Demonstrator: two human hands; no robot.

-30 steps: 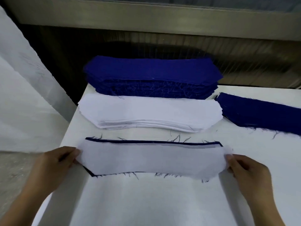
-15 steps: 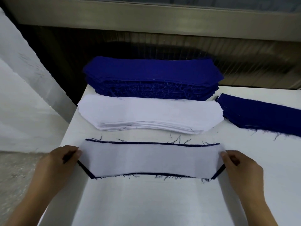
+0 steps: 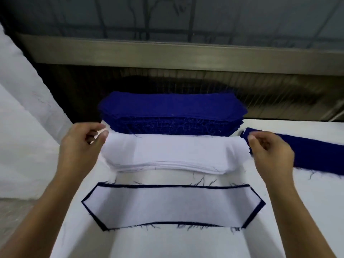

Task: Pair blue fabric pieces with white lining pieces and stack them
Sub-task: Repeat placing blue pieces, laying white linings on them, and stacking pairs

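1. Left hand (image 3: 81, 146): fingers curled, thumb and forefinger nearly closed at the far left corner of the white pile (image 3: 176, 153). Whether they hold a sheet cannot be told.
2. Right hand (image 3: 271, 153): the same posture at the pile's right end, just beside a loose blue strip (image 3: 316, 155). Hold also unconfirmed.
3. The white pile sits between the blue pile (image 3: 171, 107) behind it and 1 finished pair (image 3: 173, 207) in front.
4. Finished pair: white lining on blue, a thin blue margin all round, flat on the table (image 3: 186, 243).
5. Judgement: the step in hand is taking the next piece. Peel off 1 layer only, checking at each end.
6. Lift both ends together and keep the piece taut, so it lands square.
7. Risk: frayed threads may snag and drag neighbouring layers out of line.
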